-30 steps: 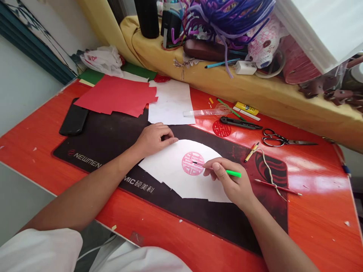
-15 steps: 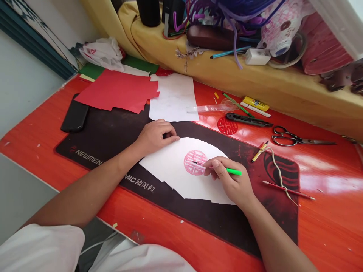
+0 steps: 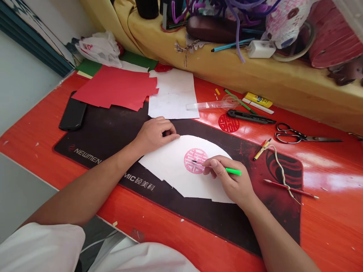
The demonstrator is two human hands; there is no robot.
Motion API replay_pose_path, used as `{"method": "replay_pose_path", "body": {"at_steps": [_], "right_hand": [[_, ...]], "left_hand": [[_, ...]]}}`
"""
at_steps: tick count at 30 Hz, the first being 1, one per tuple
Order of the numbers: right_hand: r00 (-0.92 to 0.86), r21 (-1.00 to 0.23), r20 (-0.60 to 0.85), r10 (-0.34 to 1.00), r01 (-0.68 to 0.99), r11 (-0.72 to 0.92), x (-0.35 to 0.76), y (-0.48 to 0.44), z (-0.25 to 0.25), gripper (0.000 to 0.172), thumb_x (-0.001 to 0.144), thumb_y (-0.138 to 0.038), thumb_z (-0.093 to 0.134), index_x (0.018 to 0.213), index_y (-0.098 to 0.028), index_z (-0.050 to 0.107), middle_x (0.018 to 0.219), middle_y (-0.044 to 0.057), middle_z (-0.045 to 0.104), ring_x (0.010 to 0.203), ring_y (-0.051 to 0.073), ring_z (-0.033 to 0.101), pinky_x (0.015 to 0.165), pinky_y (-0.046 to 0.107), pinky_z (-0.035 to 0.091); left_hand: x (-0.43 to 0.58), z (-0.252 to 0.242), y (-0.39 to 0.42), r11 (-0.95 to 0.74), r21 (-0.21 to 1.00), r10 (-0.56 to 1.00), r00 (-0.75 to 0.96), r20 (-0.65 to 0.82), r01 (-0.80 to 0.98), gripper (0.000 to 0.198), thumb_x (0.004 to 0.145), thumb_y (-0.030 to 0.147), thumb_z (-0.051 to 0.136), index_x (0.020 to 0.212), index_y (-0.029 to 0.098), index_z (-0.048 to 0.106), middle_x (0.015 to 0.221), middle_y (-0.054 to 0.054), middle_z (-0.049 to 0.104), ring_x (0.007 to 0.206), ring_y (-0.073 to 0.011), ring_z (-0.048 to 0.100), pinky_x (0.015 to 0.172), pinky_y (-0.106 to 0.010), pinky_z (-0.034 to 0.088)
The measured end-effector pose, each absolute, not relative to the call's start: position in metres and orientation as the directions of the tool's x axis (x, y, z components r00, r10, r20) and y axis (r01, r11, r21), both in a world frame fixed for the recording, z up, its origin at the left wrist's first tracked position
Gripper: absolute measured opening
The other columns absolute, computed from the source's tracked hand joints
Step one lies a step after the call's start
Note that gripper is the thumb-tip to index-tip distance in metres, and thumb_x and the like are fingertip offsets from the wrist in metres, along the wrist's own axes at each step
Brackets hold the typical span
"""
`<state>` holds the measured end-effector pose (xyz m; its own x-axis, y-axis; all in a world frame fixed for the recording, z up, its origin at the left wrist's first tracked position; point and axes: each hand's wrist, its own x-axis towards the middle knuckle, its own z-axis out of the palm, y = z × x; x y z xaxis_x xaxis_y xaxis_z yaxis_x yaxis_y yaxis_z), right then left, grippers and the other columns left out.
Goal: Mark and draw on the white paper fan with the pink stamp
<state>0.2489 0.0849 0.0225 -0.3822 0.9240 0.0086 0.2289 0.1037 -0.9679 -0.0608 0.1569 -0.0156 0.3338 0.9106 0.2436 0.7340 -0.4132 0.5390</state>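
A fan-shaped sheet of white paper [image 3: 167,158] lies on the dark desk mat, a round pink character pattern [image 3: 195,160] near its middle. My left hand [image 3: 155,133] rests at the paper's upper left edge, fingers curled, thumb and fingertips pinching that edge. Between the fingers of my right hand [image 3: 229,177] is a slim pen [image 3: 233,171] with a green rear end and a dark pointed tip. The tip is over the pink pattern; whether it touches the paper I cannot tell. My right hand covers the sheet's right part.
Beyond the mat [image 3: 110,117] lie a red cut-out circle [image 3: 228,123], a utility knife [image 3: 251,117], scissors [image 3: 306,137] and a clear ruler [image 3: 210,105]. Red paper [image 3: 116,87] and a white sheet [image 3: 172,92] are at the back left, near a black phone [image 3: 73,113]. A cluttered cloth-covered shelf [image 3: 170,49] runs behind.
The camera view has shifted slightly. Both hands keep nearly the same place on the paper, and the pen tip has barely moved within the pink pattern.
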Motion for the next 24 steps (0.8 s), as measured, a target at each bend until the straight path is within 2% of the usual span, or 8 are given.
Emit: {"method": "replay_pose_path", "body": {"at_steps": [10,24], "right_hand": [[-0.388,-0.959,0.030,0.921,0.248,0.136,0.2478,0.0846,0.0210,0.040,0.115,-0.048,0.060,0.093,-0.022,0.083,0.081,0.004,0.080,0.065,0.016,0.068,0.066,0.028,0.053],[-0.392,-0.960,0.024,0.920,0.247,0.130,0.2485,0.0852,0.0189,0.040,0.115,-0.047,0.061,0.098,-0.023,0.087,0.080,0.004,0.079,0.067,0.016,0.068,0.068,0.027,0.054]], "left_hand": [[-0.0617,-0.0155,0.1571,-0.425,0.543,0.905,0.343,0.252,0.724,0.024,0.099,0.040,0.076,0.081,0.023,0.073,0.077,0.001,0.072,0.081,-0.0201,0.064,0.074,-0.034,0.047],[-0.0615,-0.0142,0.1570,-0.409,0.549,0.912,0.340,0.229,0.729,0.025,0.100,0.041,0.074,0.082,0.024,0.073,0.079,0.000,0.074,0.083,-0.0212,0.065,0.076,-0.035,0.048]]}}
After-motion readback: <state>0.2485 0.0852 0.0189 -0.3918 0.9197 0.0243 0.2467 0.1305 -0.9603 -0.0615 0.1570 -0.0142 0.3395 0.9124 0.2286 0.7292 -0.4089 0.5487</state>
